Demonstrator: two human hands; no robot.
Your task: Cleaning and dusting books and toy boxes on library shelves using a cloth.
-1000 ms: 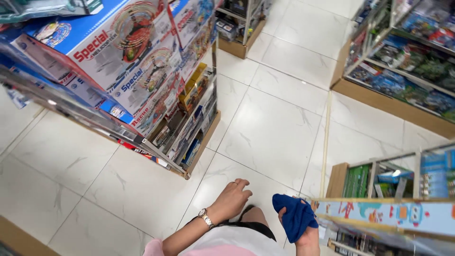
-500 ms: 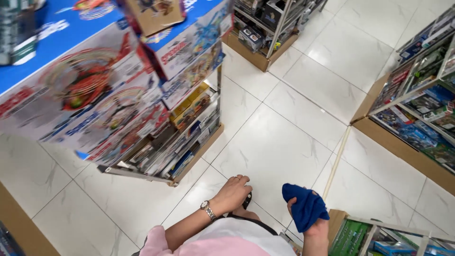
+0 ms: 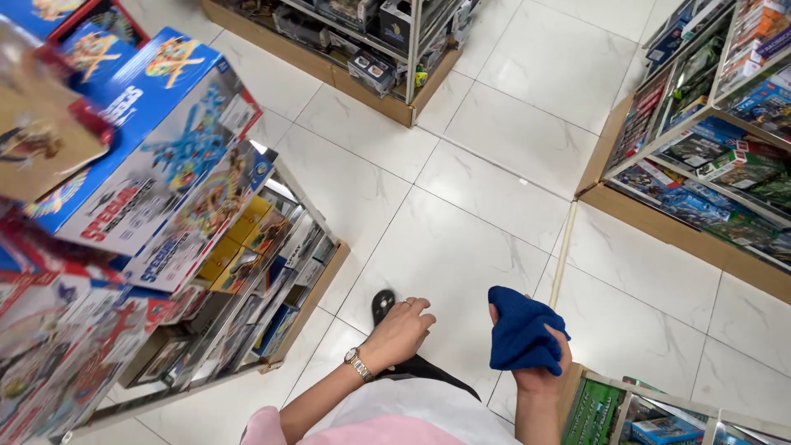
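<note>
Your right hand [image 3: 535, 375] is closed around a blue cloth [image 3: 519, 334], a soft, crumpled bundle bunched above your fingers and held over the white tiled floor [image 3: 486, 189]. Your left hand [image 3: 401, 330] hangs empty, fingers loosely curled, a wristwatch [image 3: 357, 363] on its wrist. Boxed toys [image 3: 156, 156] fill the shelf rack [image 3: 309, 288] to your left.

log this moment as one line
left hand: empty, fingers curled, wristwatch | right hand: grips blue cloth | toy-box shelf at left | white tile floor
</note>
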